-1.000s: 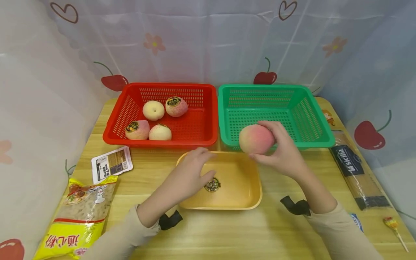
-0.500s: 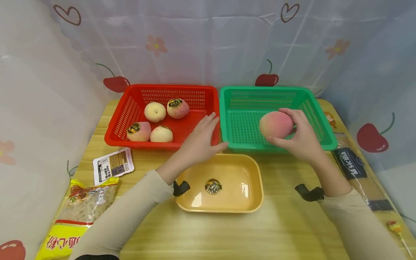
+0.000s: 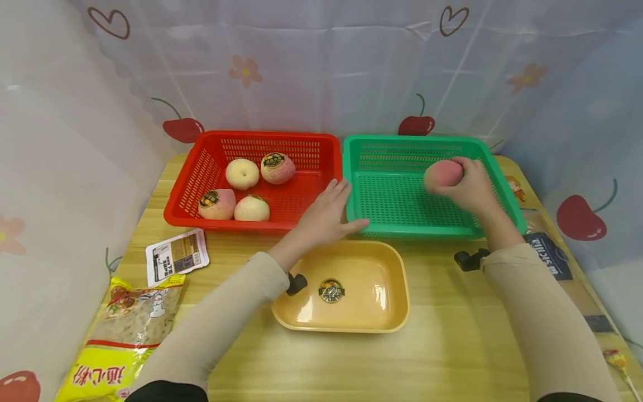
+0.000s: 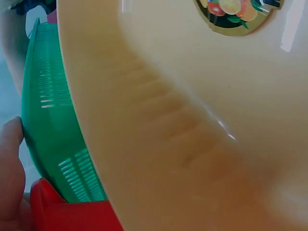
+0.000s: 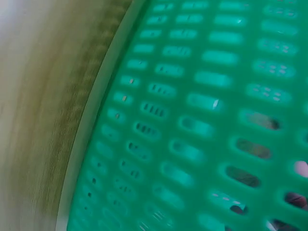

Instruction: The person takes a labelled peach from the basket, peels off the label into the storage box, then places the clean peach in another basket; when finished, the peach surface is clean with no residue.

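Head view takes in the wooden table (image 3: pixel 351 363), with the red basket (image 3: pixel 301 204) and green basket (image 3: pixel 402 206) side by side along its far edge, rims touching. Just nearer me than the two baskets sits the yellow tray (image 3: pixel 374 268), a round sticker (image 3: pixel 331 290) lying on its floor. At the table's left edge lie a yellow noodle bag (image 3: pixel 120 335) and a small white packet (image 3: pixel 176 255); a dark pasta packet (image 3: pixel 550 257) lies along the right edge. Four peaches (image 3: pixel 243 173) rest in the red basket. My right hand (image 3: pixel 472 187) reaches into the green basket's far right corner, fingers curled around a pink peach (image 3: pixel 442 173). My left hand (image 3: pixel 329 215) lies with straight fingers on the near rims where the baskets meet, holding nothing.
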Demonstrator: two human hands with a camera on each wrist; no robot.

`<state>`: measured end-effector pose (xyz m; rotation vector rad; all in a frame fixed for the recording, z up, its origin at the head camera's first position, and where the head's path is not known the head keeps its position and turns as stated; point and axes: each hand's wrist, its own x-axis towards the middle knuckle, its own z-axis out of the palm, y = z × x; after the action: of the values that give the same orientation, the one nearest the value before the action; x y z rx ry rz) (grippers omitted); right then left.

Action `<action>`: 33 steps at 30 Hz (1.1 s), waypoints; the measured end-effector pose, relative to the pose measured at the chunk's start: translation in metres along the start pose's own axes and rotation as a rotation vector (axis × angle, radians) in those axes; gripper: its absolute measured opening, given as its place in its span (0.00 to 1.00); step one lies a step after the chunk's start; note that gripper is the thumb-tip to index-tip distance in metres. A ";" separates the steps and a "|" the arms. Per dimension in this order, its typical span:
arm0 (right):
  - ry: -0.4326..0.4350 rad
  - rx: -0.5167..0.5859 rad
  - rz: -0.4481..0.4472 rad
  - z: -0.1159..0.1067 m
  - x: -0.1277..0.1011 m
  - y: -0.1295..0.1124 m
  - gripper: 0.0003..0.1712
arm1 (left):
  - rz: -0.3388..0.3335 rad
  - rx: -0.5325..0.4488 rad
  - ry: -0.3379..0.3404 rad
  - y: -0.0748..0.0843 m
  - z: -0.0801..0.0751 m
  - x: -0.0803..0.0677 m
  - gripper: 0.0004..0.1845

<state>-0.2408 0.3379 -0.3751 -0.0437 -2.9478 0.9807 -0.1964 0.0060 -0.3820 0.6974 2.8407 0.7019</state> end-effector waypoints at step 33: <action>-0.062 -0.147 0.120 0.013 0.028 0.018 0.54 | 0.011 0.035 -0.023 -0.002 0.000 0.000 0.55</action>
<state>-0.2693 0.3454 -0.3959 -0.1996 -3.1009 0.7893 -0.1971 0.0041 -0.3833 0.7226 2.8363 0.6431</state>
